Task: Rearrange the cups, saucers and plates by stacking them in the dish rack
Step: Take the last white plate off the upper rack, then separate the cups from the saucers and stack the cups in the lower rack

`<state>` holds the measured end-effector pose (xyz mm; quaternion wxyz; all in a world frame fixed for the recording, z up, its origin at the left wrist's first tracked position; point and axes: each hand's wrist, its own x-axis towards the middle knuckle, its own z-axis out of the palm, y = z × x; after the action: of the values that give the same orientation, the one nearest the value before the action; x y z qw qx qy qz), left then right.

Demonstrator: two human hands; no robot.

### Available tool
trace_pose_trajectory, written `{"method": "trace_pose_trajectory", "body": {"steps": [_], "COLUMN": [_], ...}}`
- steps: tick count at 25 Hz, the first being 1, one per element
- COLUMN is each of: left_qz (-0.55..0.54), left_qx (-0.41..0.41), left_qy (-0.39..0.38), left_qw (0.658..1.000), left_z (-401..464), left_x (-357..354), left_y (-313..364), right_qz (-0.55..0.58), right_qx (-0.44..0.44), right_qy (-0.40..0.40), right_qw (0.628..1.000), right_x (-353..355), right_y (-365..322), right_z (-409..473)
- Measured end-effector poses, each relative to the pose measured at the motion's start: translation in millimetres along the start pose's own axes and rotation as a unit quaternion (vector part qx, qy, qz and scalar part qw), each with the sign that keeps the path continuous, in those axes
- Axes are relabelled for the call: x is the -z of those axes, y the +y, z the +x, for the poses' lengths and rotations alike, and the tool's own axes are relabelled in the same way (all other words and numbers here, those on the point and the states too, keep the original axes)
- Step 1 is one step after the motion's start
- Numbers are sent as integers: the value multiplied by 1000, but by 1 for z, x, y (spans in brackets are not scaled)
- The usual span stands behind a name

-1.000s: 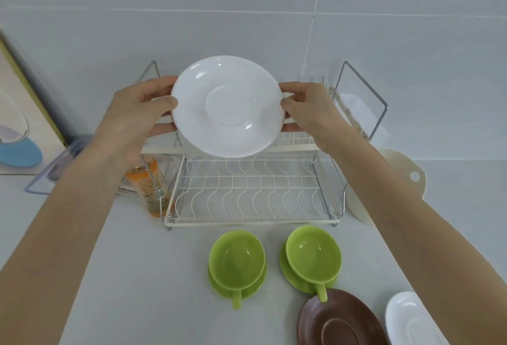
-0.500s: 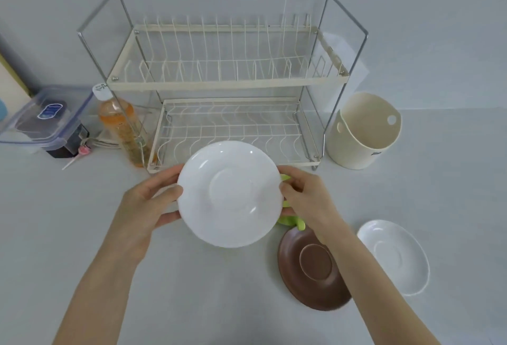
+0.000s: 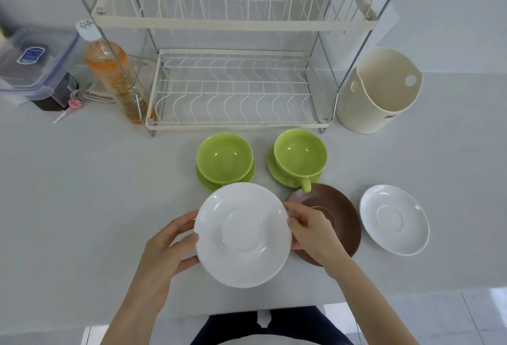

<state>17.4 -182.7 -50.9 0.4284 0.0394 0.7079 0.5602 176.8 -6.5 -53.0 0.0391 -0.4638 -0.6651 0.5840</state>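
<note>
Left hand (image 3: 167, 246) and right hand (image 3: 310, 232) pinch the glossy round white saucer (image 3: 242, 235) by its rim; a slip could crack it against the brown saucer (image 3: 343, 215)

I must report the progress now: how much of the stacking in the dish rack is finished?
Nothing is stacked yet: both tiers of the dish rack are bare. In hand: the left hand and right hand hold a white saucer above the counter. Left: that saucer, two green cups on green saucers, the brown saucer and another white saucer.
</note>
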Motion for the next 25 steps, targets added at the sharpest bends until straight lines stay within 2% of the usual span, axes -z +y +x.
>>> {"method": "trace_pose_trajectory", "body": {"steps": [8, 12, 20, 22, 25], "left_qz": [14, 21, 44, 83, 241], "left_qx": [42, 63, 51, 44, -16], "left_qy": [9, 18, 26, 35, 84], "left_qw": [999, 998, 997, 995, 967], "left_z": [2, 6, 18, 20, 24], "left_x": [-2, 0, 3, 1, -8], "left_y": [-20, -25, -17, -15, -11], "right_qz": [-60, -98, -142, -149, -67], "right_qx": [-38, -19, -3, 9, 24], "right_qy": [4, -26, -55, -45, 19], "right_qw": [997, 995, 988, 988, 997], "right_x": [-11, -11, -17, -13, 4], "right_y": [12, 11, 14, 12, 0], "right_z": [1, 3, 12, 11, 12]}}
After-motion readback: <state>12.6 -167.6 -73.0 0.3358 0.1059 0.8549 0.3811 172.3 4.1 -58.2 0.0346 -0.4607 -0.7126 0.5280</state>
